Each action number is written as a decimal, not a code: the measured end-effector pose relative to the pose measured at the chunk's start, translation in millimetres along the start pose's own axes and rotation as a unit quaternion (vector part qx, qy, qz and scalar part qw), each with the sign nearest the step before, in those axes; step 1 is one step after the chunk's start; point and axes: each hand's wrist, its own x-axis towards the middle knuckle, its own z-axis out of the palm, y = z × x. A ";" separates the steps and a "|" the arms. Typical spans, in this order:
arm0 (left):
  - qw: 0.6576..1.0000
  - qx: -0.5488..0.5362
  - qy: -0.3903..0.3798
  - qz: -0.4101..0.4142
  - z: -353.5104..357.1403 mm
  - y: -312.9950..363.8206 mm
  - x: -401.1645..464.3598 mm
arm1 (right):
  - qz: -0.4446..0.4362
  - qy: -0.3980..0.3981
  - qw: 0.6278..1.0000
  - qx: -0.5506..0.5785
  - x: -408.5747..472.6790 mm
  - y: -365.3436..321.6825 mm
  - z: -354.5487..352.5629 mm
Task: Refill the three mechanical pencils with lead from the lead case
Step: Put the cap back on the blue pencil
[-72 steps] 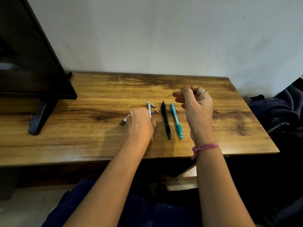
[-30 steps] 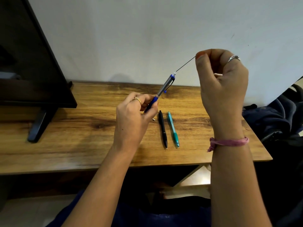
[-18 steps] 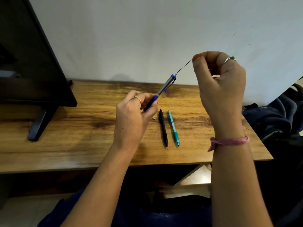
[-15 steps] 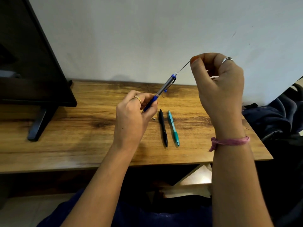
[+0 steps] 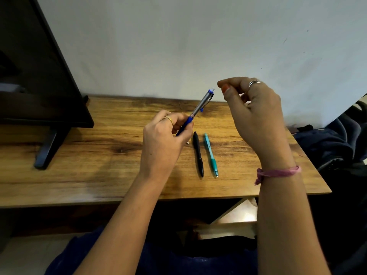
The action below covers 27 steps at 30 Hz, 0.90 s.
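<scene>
The left hand [image 5: 162, 139] grips the blue pencil [image 5: 198, 110] tilted, open end up toward the right hand [image 5: 252, 116], whose pinched fingertips show no lead, perhaps already fed.

You have a single view, from the camera worn on your head, so no second view overlaps it. It looks forward and down over your own forearms onto the desk [image 5: 79, 175], whose near edge crosses the lower middle of the frame. The pale wall [image 5: 178, 46] behind the desk fills the upper half. The wide lens bends the edges: the dark monitor [image 5: 29, 76] leans in at far left. Your left hand [image 5: 160, 141] and right hand [image 5: 256, 116] sit close to the lens, near centre, above the desk. Your lap shows along the bottom.
</scene>
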 end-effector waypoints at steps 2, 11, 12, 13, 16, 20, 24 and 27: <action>1.000 -0.001 0.001 0.000 0.3 -0.9 0.0 | 0.008 0.000 1.000 -0.002 0.2 2.2 0.4; 0.994 -0.051 -0.017 -0.097 -0.2 -8.8 2.0 | 0.075 -0.016 0.989 0.129 -6.2 8.4 13.6; 0.991 -0.065 -0.026 -0.118 -0.5 -10.5 2.3 | 0.104 -0.026 0.979 0.171 -8.0 9.1 16.9; 0.986 -0.077 -0.037 -0.140 -0.7 -12.1 2.4 | 0.138 -0.046 0.967 0.209 -10.4 9.7 20.3; 0.972 -0.102 -0.080 -0.197 -0.1 -19.0 2.8 | 0.240 -0.123 0.922 0.278 -19.2 13.7 37.0; 0.967 -0.090 -0.103 -0.213 2.9 -25.8 2.1 | 0.339 -0.141 0.867 0.338 -29.1 15.8 61.5; 0.970 -0.067 -0.117 -0.200 7.6 -31.0 -0.6 | 0.387 -0.116 0.834 0.376 -31.5 17.9 77.1; 0.963 -0.070 -0.151 -0.213 2.3 -40.1 2.5 | 0.392 -0.100 0.832 0.378 -30.4 19.2 85.5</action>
